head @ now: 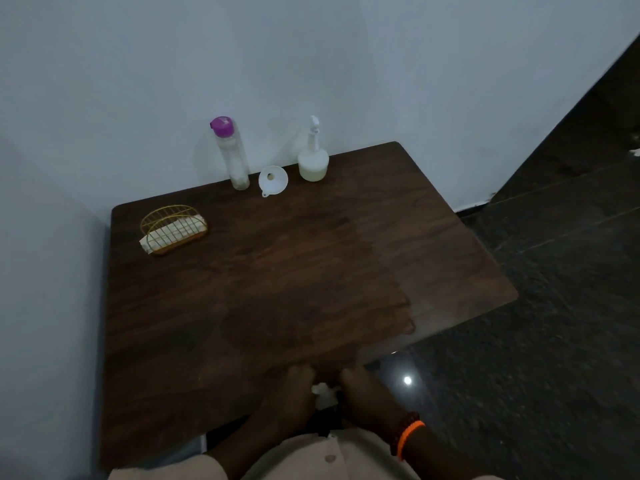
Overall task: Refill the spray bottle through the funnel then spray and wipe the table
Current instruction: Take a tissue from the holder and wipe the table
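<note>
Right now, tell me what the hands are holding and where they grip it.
Both hands, left hand and right hand, hold a crumpled white tissue between them at the table's near edge; exactly where the fingers grip cannot be told.

A gold wire holder [174, 229] sits near the back left corner, well apart from the other things. White paper napkins [169, 231] lie inside it, and one end sticks out on the left. A white wall [311, 57] stands behind. A dark floor [561, 306] is on the right, with a small bright spot of light [407, 380] shining on it. An orange band [408, 436] goes around one wrist.
</note>
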{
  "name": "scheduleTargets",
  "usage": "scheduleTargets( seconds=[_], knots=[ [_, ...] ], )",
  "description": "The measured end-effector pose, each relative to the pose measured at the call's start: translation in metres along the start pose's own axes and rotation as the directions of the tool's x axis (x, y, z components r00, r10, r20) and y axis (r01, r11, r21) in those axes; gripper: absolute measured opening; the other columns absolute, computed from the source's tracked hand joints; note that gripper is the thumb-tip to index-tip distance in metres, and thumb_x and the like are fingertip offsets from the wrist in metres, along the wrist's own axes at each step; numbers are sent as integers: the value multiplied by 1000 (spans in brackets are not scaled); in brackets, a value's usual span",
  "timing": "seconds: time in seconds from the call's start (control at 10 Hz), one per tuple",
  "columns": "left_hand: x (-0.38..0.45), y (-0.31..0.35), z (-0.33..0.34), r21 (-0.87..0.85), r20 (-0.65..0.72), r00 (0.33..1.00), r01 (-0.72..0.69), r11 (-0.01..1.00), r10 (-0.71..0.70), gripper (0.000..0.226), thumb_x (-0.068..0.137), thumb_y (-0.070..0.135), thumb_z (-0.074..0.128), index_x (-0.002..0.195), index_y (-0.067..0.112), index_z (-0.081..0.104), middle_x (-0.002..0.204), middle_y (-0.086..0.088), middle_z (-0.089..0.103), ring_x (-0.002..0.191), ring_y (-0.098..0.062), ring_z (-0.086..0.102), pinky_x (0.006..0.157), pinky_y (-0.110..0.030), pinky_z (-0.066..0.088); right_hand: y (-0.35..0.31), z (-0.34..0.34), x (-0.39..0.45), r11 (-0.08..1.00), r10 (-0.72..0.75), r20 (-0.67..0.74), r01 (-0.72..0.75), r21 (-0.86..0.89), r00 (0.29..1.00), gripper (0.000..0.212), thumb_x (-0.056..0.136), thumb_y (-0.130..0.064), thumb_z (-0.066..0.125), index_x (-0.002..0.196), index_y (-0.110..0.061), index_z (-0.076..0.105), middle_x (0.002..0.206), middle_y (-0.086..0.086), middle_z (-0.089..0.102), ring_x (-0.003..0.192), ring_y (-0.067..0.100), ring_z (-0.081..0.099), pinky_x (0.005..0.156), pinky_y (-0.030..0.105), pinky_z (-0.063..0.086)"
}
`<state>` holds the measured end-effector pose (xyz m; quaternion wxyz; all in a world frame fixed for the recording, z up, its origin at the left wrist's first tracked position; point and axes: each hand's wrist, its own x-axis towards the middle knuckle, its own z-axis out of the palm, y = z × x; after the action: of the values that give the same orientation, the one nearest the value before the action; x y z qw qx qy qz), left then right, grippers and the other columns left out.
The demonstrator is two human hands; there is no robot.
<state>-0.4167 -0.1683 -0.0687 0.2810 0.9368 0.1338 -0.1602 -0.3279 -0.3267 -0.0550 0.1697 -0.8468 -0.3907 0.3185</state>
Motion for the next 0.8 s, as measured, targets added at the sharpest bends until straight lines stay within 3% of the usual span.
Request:
scheduleTargets(
  seconds=[0.1,0.2,0.3,0.4,0.5,0.6,0.7,0.8],
  knots=[
    [11,3,-2,-87,-80,986,137,987,-144,36,95,33,59,124,12,59,122,-3,60,118,-18,60,96,-28,45,19,-3,7,956,108,-82,-81,281,991,39,79,-38,58,117,-31,67,117,-8,69,105,4,66,90,28,57],
    [12,3,-32,-206,49,976,220,954,-215,42,99,20,58,128,-10,53,120,-5,52,111,1,63,94,-29,44,23,-37,4,900,235,-130,-165,404,963,33,74,-37,67,97,-14,71,90,3,74,75,5,68,66,31,58],
    [69,48,-58,-315,-8,988,141,938,-151,36,87,29,73,116,11,61,110,2,62,106,-14,63,87,-28,52,30,-80,-1,851,356,-247,-203,485,901,19,78,-15,77,89,-1,72,83,12,76,64,8,68,56,29,53],
    [97,93,-85,-367,81,993,109,924,-85,21,85,26,75,96,21,58,84,12,56,84,-9,61,72,-19,53,46,-112,-6,778,473,-311,-226,586,824,18,76,-12,82,91,-5,74,86,11,78,78,22,75,69,39,61],
    [128,137,-90,-410,87,995,89,908,-58,22,84,23,76,101,16,64,98,-1,67,100,-24,69,85,-30,56,72,-141,-13,693,570,-312,-241,679,760,12,79,-10,81,87,-3,76,86,15,78,81,25,76,75,45,59],
    [162,183,-96,-397,91,996,55,916,-21,35,88,22,73,119,9,62,115,-10,67,114,-28,65,76,-19,47,111,-166,-16,578,657,-304,-202,791,690,10,78,-5,83,85,0,77,85,15,78,83,28,77,76,48,62],
    [202,229,-86,-429,91,996,44,902,-6,39,89,17,73,124,3,61,112,-9,66,116,-29,64,75,-20,40,157,-197,-16,479,709,-298,-126,869,639,12,79,-4,83,89,-2,77,87,12,79,85,26,78,76,41,65],
    [253,279,-70,-453,95,995,28,891,17,25,88,14,72,112,8,67,102,-6,66,111,-31,67,78,-26,46,218,-238,-14,431,725,-284,-92,898,628,11,81,0,80,92,-1,77,89,13,79,87,25,77,68,29,63]
  ],
)
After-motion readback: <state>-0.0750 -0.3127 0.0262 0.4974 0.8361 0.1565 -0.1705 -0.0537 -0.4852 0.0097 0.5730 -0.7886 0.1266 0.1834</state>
